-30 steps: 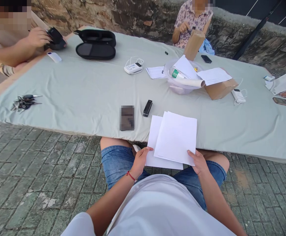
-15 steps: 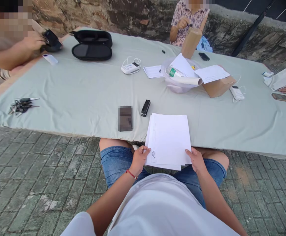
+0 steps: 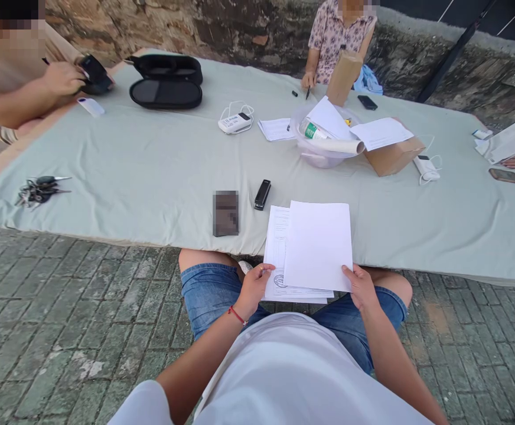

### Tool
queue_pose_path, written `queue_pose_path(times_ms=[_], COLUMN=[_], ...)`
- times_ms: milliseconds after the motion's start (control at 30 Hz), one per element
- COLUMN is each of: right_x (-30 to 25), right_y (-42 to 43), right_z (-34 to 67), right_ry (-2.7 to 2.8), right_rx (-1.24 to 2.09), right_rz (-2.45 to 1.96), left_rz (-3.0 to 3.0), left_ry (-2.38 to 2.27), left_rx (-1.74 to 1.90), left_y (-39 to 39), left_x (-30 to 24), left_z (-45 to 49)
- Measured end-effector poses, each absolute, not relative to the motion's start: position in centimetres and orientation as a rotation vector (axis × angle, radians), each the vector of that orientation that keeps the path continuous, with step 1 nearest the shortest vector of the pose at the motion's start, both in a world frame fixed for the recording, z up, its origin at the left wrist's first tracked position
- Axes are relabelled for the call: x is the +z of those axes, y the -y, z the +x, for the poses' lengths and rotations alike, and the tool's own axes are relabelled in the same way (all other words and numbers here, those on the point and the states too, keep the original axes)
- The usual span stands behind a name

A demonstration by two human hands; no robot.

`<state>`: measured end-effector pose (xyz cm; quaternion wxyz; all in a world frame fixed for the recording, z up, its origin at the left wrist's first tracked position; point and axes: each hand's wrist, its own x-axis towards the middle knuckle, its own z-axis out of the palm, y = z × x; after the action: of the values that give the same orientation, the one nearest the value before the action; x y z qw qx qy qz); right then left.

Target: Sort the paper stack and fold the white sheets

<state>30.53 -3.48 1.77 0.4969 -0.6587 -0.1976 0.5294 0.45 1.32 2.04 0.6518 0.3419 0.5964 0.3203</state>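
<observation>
My left hand [image 3: 256, 285] is closed on the left edge of some printed sheets [image 3: 277, 242] that bear a round dark stamp. A blank white sheet of paper [image 3: 318, 245] overlaps them, shifted to the right. Its lower right edge is pinched between the thumb and fingers of my right hand [image 3: 360, 285]. The papers lie partly on the table's front edge and partly over my lap. Just beyond them is a black stapler [image 3: 262, 195], with a dark brown wallet-like item [image 3: 225, 213], partly pixelated, to its left.
Keys [image 3: 40, 192] lie at the left of the cloth-covered table [image 3: 151, 171]. Farther back are an open black case [image 3: 166, 82], a plastic bowl [image 3: 323, 156] holding a bottle and papers, and a cardboard box [image 3: 393, 154]. Other people sit at the left, far side and right.
My right hand has drawn the blank sheet to the right, uncovering more of the printed sheet and its stamp. Across the table, a person's hand has lowered a pen to the tabletop.
</observation>
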Motion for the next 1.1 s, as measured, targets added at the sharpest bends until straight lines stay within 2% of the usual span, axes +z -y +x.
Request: queue_pose_path(times_ms=[300,667,1100], right_x=[2.6,1.7,0.6], right_y=[3.4,3.4,4.0], right_z=[28.1,28.8,32.4], right_ry=[0.561,0.593,0.486], right_rx=[1.442,1.470,1.170], right_rz=[-1.550,-1.593,-1.693], left_rz=[0.586,0.664,0.494], left_ry=[-1.215,-1.408,-1.298], left_rx=[0.737,0.738,0.836], left_y=[-1.5,-1.6,-1.6], left_x=[2.1,0.3,1.3], left_z=[0.7,0.3,0.8])
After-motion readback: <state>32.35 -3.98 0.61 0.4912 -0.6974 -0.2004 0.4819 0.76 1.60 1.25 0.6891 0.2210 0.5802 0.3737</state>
